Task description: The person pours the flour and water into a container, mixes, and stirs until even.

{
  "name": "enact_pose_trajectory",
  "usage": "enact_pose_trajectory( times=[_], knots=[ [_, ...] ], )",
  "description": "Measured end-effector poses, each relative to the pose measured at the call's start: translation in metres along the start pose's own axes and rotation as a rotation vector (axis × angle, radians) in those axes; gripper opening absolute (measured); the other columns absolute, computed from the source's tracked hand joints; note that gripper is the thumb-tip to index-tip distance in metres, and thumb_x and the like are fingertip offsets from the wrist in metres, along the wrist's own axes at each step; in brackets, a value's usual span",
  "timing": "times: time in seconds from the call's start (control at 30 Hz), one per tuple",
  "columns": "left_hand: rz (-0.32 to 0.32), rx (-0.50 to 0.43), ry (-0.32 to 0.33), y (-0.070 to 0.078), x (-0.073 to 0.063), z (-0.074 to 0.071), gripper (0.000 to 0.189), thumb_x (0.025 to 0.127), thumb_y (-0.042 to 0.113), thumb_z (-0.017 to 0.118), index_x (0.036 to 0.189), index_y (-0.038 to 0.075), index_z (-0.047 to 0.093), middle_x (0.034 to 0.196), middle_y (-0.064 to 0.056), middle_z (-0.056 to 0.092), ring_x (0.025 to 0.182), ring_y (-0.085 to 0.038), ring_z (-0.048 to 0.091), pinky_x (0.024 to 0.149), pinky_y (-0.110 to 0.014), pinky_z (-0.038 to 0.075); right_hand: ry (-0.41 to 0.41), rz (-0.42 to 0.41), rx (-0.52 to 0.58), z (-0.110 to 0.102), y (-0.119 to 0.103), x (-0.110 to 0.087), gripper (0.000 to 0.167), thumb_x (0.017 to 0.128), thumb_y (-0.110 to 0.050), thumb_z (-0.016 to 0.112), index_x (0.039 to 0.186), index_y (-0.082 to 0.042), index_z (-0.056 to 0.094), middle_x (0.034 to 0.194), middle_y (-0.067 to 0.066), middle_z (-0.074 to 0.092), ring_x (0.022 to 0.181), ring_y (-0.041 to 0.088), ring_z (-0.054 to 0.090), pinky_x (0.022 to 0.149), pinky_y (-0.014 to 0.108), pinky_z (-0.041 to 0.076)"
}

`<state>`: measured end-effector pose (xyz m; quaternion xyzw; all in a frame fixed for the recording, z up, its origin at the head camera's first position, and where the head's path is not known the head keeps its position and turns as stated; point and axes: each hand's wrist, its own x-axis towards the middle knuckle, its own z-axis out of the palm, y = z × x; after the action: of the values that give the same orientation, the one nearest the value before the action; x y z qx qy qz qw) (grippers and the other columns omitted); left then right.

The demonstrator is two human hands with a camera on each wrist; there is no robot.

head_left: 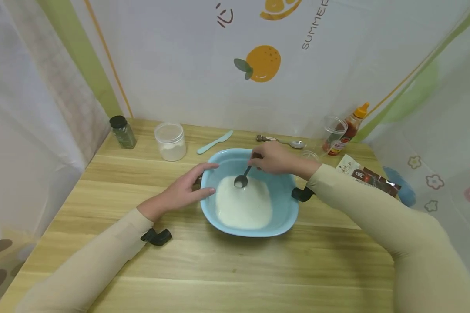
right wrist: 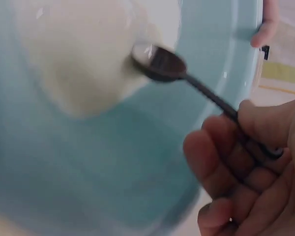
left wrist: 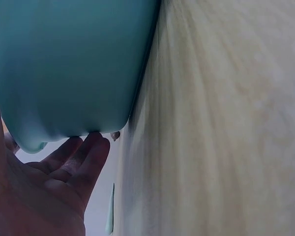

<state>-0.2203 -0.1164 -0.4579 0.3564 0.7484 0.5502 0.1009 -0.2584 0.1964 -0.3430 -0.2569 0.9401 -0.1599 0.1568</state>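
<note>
- beige sleeves [head_left: 82, 261] come in from the near edge of the wooden desk [head_left: 219, 269], each with a black wrist camera mount.
- right hand [head_left: 272, 158] pinches the handle of a dark metal spoon [head_left: 242, 178]; fingers are curled round the thin stem, thumb on top, as the right wrist view shows.
- spoon's bowl dips into white powder [head_left: 243, 203] lying inside the blue bowl [head_left: 287, 204], which sits at the middle of the desk.
- left hand [head_left: 180, 191] rests against the bowl's left wall with fingers straight, holding nothing.
- judged by look, the spoon is stiff, light and smooth; the stem's upper end seems the sound place to hold. the powder is loose and likely to spill.
- behind stand a clear jar [head_left: 170, 141], a spice bottle [head_left: 122, 131], a sauce bottle [head_left: 348, 129] and a second spoon [head_left: 283, 141].
</note>
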Motion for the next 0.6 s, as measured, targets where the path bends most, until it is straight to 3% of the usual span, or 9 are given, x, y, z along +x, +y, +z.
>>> enact_pose_trajectory(
  times=[0.1,0.17,0.27,0.4,0.47,0.6],
  knots=[
    [0.004,0.005,0.003,-0.001,0.001,0.001,0.067,0.106,0.01,0.072,0.166,0.003,0.041,0.161,-0.023,0.049,0.138,-0.042,0.063,0.098,-0.037,0.066,0.041,0.028,-0.102,-0.005,0.007,-0.009,0.024,0.114,-0.025,0.065,0.107,-0.008,0.079,0.082,0.003,0.071,0.066,0.019,0.06,0.063,0.036,0.049],
    [0.009,0.003,0.0,-0.001,0.001,0.0,0.067,0.106,0.009,0.072,0.165,0.001,0.041,0.16,-0.024,0.05,0.137,-0.042,0.064,0.098,-0.038,0.066,0.024,0.018,-0.137,-0.007,0.007,-0.015,0.022,0.113,-0.024,0.066,0.106,-0.008,0.079,0.083,0.002,0.07,0.067,0.018,0.058,0.064,0.037,0.049],
    [0.014,0.0,-0.003,-0.001,0.002,-0.001,0.067,0.106,0.008,0.072,0.165,0.0,0.041,0.159,-0.025,0.051,0.136,-0.043,0.064,0.098,-0.038,0.066,-0.078,-0.025,-0.118,-0.008,0.005,-0.019,0.021,0.113,-0.024,0.067,0.104,-0.009,0.078,0.081,0.001,0.069,0.069,0.017,0.059,0.066,0.037,0.051],
    [0.013,0.017,0.004,-0.001,0.001,-0.001,0.067,0.106,0.01,0.072,0.164,0.0,0.041,0.159,-0.025,0.051,0.136,-0.042,0.064,0.1,-0.039,0.065,-0.211,-0.046,-0.001,-0.005,0.002,-0.015,0.024,0.114,-0.028,0.065,0.108,-0.01,0.078,0.082,0.003,0.07,0.072,0.017,0.062,0.068,0.036,0.052],
    [0.011,0.024,0.004,-0.001,0.001,-0.001,0.067,0.106,0.011,0.072,0.165,0.0,0.041,0.159,-0.025,0.051,0.136,-0.043,0.064,0.1,-0.039,0.065,-0.188,-0.042,0.038,-0.004,0.005,-0.013,0.025,0.115,-0.028,0.064,0.11,-0.008,0.078,0.084,0.005,0.072,0.071,0.017,0.063,0.066,0.035,0.052],
    [0.008,0.016,-0.002,-0.001,0.001,-0.001,0.067,0.107,0.011,0.072,0.165,0.001,0.041,0.159,-0.026,0.051,0.137,-0.044,0.064,0.1,-0.039,0.066,-0.053,0.0,-0.037,-0.008,0.013,-0.012,0.023,0.114,-0.025,0.066,0.109,-0.007,0.079,0.084,0.005,0.07,0.068,0.017,0.059,0.064,0.034,0.048]
  ],
)
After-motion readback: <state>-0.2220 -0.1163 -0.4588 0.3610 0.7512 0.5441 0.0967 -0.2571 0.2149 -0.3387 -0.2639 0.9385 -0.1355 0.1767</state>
